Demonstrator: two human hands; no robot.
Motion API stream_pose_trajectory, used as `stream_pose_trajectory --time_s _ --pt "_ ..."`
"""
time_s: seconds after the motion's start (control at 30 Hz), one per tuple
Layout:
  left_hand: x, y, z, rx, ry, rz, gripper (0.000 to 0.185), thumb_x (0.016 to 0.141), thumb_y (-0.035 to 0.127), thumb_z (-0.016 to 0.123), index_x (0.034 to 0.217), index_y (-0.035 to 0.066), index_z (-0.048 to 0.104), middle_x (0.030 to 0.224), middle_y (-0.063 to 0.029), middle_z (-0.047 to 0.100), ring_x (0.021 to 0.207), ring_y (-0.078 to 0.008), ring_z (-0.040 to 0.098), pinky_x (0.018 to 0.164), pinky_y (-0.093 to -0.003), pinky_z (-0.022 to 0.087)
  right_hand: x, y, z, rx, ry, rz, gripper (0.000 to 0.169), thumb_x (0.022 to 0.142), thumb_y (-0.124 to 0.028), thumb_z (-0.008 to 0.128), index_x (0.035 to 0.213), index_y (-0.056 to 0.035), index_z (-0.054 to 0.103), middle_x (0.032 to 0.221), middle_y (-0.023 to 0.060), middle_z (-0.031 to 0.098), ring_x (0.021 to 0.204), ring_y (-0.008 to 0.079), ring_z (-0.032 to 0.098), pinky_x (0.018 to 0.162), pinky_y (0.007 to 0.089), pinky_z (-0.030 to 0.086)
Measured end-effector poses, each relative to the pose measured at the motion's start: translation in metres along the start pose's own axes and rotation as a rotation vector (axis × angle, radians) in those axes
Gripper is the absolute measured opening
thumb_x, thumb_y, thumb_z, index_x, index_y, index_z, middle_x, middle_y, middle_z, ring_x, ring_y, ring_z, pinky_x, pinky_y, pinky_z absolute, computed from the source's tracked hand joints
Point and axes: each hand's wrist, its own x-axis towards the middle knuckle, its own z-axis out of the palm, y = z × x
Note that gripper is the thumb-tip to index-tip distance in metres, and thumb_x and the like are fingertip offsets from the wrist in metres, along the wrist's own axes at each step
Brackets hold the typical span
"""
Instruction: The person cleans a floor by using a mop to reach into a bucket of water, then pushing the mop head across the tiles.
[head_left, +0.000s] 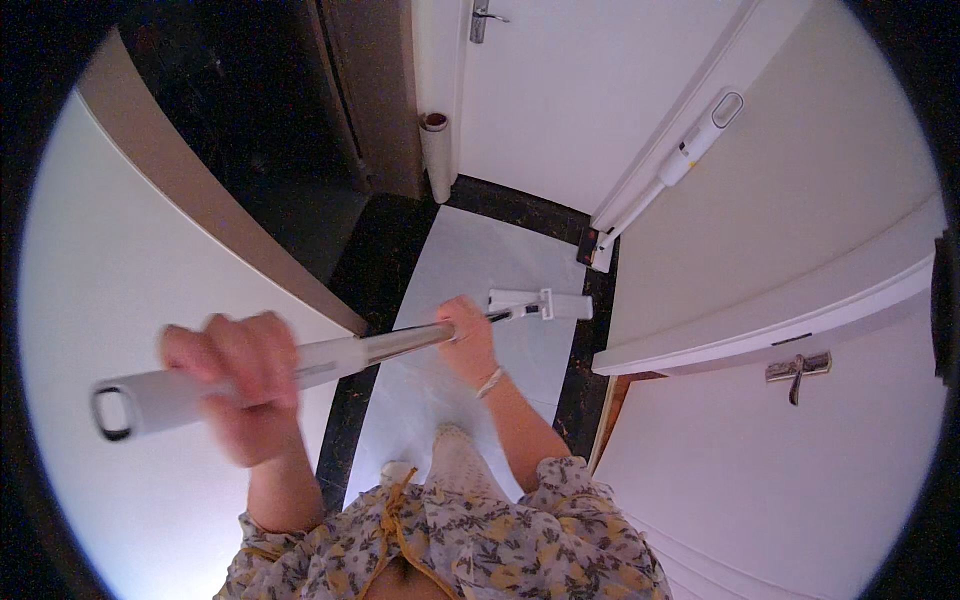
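Both my hands hold a long flat mop with a white handle and a shiny metal pole. My left hand, somewhat blurred, is wrapped around the thick white upper part, near the looped end. Lower down, my right hand, with a light band at the wrist, grips the metal pole. The white flat mop head lies on the pale floor tiles, its right end at the dark border. My feet are on the tiles below my hands.
A white stick vacuum cleaner leans by the right wall. A rolled white sheet stands upright beside the closed white door. A dark doorway lies at upper left, another white door at lower right.
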Motion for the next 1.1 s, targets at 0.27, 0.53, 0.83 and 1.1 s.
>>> stream_pose_trajectory --time_s 0.27,0.53,0.83,1.1 --pt "-0.091 -0.038 0.000 -0.127 -0.122 -0.218 0.017 0.080 0.005 0.059 0.076 0.007 0.043 0.059 -0.0042 0.046 0.050 -0.0154 0.045 0.051 -0.0308 0.039 -0.046 0.058 -0.012 -0.043 0.071 -0.003 0.023 0.056 -0.003 0.065 0.074 -0.0077 0.052 0.074 0.0114 0.054 0.075 0.0328 0.054 0.065 0.0396 0.044" --pt "-0.105 0.070 -0.038 -0.054 -0.220 -0.312 0.020 0.088 0.019 0.054 0.072 0.013 0.043 0.053 -0.0014 0.048 0.042 -0.0152 0.042 0.049 -0.0351 0.033 -0.123 -0.040 0.044 -0.055 0.349 0.000 0.026 0.054 0.002 0.065 0.074 -0.0069 0.051 0.073 0.0101 0.054 0.070 0.0287 0.054 0.065 0.0338 0.044" --pt "-0.121 0.235 -0.102 -0.136 -0.420 -0.183 0.019 0.088 0.019 0.054 0.077 0.015 0.039 0.051 0.0044 0.047 0.038 -0.0046 0.044 0.041 -0.0180 0.034 -0.255 -0.225 0.088 -0.031 0.169 0.135 0.026 0.052 -0.006 0.066 0.076 -0.0076 0.054 0.077 0.0118 0.056 0.077 0.0330 0.055 0.069 0.0438 0.042" --pt "-0.220 0.275 -0.094 -0.034 -0.193 -0.043 0.017 0.092 0.023 0.048 0.079 0.016 0.038 0.053 0.0035 0.043 0.041 -0.0064 0.040 0.043 -0.0211 0.032 -0.310 -0.218 0.057 -0.111 -0.230 -0.056 0.021 0.058 -0.009 0.065 0.076 -0.0102 0.053 0.075 0.0076 0.056 0.074 0.0313 0.055 0.064 0.0403 0.043"
